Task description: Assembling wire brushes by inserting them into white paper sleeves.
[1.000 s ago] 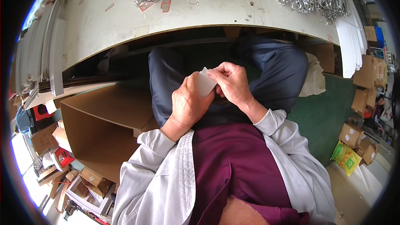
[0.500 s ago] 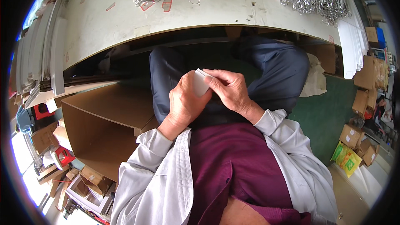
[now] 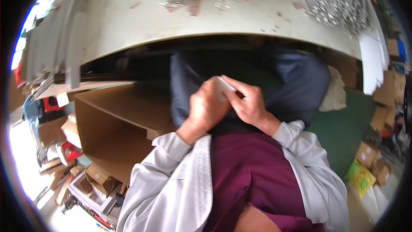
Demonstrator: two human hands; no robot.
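Above my lap both hands meet around a small stack of white cards or paper slips, blurred by motion. My left hand is closed around the stack, its fingers mostly hidden behind it. From the other side my right hand pinches the stack's upper right edge between thumb and fingers. The lower part of the stack is covered by my hands.
A pale worktable spans the far side, with bunches of metal rods with looped ends on it. White strips hang at its right end. An open cardboard box stands left of my legs.
The whole view has shifted, so everything appears further right and slightly lower. Both hands keep hold of the white stack, and less of its face shows between them.
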